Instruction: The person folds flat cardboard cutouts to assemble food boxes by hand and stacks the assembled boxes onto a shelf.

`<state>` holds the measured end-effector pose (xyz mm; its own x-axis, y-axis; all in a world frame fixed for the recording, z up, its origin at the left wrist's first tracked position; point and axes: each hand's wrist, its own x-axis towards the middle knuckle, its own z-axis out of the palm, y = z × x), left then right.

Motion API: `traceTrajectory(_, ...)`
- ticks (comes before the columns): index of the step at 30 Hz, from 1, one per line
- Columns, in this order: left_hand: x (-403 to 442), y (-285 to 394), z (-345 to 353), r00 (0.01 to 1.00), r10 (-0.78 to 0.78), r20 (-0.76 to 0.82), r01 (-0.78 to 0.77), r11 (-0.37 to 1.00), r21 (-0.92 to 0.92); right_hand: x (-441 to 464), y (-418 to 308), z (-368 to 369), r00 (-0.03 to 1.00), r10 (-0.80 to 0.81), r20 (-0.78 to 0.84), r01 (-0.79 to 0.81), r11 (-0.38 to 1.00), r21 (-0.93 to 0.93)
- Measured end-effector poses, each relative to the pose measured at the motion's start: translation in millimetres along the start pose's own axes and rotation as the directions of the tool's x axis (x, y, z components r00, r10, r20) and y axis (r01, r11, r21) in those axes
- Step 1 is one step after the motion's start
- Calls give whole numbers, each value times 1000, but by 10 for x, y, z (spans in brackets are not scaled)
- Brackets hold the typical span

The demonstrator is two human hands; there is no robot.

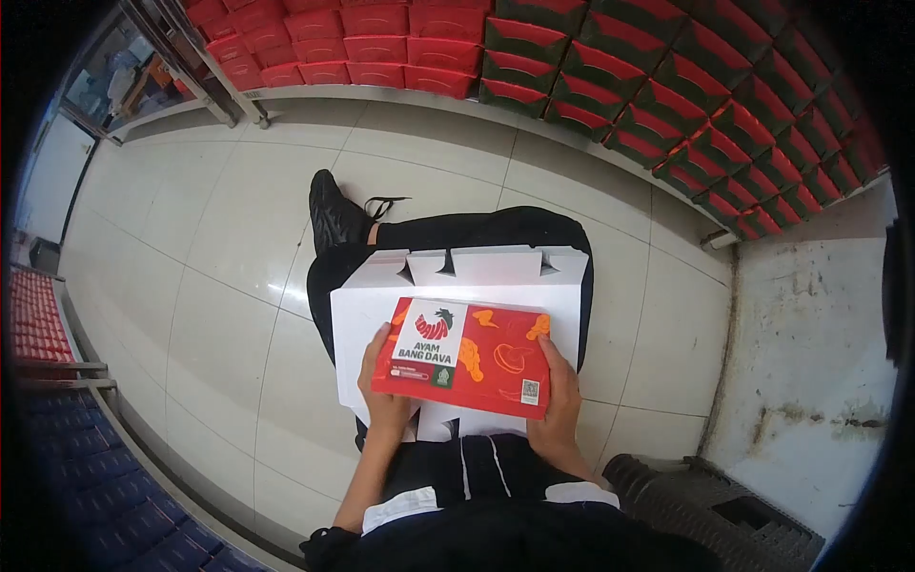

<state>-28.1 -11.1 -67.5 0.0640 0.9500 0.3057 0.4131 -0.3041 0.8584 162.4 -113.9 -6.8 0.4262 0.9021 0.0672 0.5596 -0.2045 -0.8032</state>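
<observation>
A red food box printed "AYAM BANG DAVA", with orange drawings and a white label, is held level between my hands. My left hand grips its left end, thumb on the top edge. At the opposite end, my right hand has its thumb along the side and the other fingers hidden beneath. Under the box, an unfolded white cardboard blank with slotted flaps lies across my lap. My crossed legs in black trousers support it.
Stacked red boxes and dark-and-red boxes fill the shelf at the back. Dark blue boxes line the lower left, with small red packs above them. A brown plastic crate stands at right, by a stained wall.
</observation>
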Motion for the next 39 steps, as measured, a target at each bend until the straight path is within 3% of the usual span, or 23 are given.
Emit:
traceTrajectory(2, 53, 10, -202, 944, 116, 308, -161, 979, 125, -80, 145, -26, 991, -40, 127, 64, 980, -186)
traceTrajectory(3, 89, -151, -361, 858, 122, 500, -300, 908, 293, -66, 143, -97, 991, -37, 130, 61, 981, -186)
traceTrajectory(4, 102, -187, -431, 857, 117, 503, -297, 908, 294, -37, 107, -187, 969, -83, 231, 117, 984, -136)
traceTrajectory(5, 109, -203, -485, 822, 86, 564, -108, 994, 6, -13, 90, -237, 936, -132, 326, 166, 983, -79)
traceTrajectory(6, 107, -210, -516, 777, 78, 624, 118, 957, -267, 2, 119, -234, 935, -126, 330, 160, 984, -77)
traceTrajectory(8, 144, -218, -489, 754, 106, 648, 138, 939, -314, 28, 213, -198, 934, -229, 275, 174, 962, 210)
traceTrajectory(9, 193, -169, -470, 748, 121, 652, 105, 949, -297, 43, 246, -195, 934, -223, 278, 167, 963, 210)
traceTrajectory(12, 437, -173, -431, 721, 184, 668, -18, 969, -247, 122, 290, -207, 900, -283, 331, 269, 959, 89)
traceTrajectory(14, 557, -102, -436, 640, 284, 714, -309, 946, -98, 157, 269, -219, 913, -313, 263, 299, 950, 92)
traceTrajectory(16, 606, -74, -390, 653, 301, 695, -309, 944, -119, 170, 302, -190, 921, -316, 226, 305, 949, 83)
traceTrajectory(21, 552, -272, -334, 621, 357, 698, -471, 882, -32, 85, 497, -36, 935, -325, 139, 317, 945, 74)
traceTrajectory(25, 548, -196, -327, 625, 352, 697, -485, 875, -7, 135, 437, -113, 886, -432, 170, 460, 865, -202)
traceTrajectory(27, 538, 2, -382, 615, 327, 718, -632, 748, 200, 157, 497, -151, 856, -474, 208, 517, 801, -302)
traceTrajectory(28, 556, 73, -377, 612, 328, 720, -634, 747, 198, 171, 580, -127, 805, -539, 248, 593, 725, -348)
traceTrajectory(29, 593, 142, -352, 561, 308, 768, -657, 730, 187, 192, 623, -108, 748, -597, 290, 662, 640, -389)
traceTrajectory(31, 714, 409, -224, 431, 243, 869, -726, 666, 174, 250, 548, -99, 724, -595, 350, 690, 625, -365)
traceTrajectory(32, 765, 518, -111, 429, 244, 870, -727, 665, 172, 281, 475, -92, 693, -591, 412, 719, 607, -339)
traceTrajectory(34, 819, 669, 97, 340, 250, 907, -831, 531, 165, 363, 191, -102, 727, -539, 426, 679, 658, -325)
traceTrajectory(35, 803, 633, 165, 329, 281, 901, -831, 540, 134, 408, 67, -90, 757, -484, 440, 634, 709, -310)
traceTrajectory(39, 743, 600, 255, 413, 292, 863, -757, 637, 147, 554, -61, 12, 813, -417, 406, 569, 718, -401)
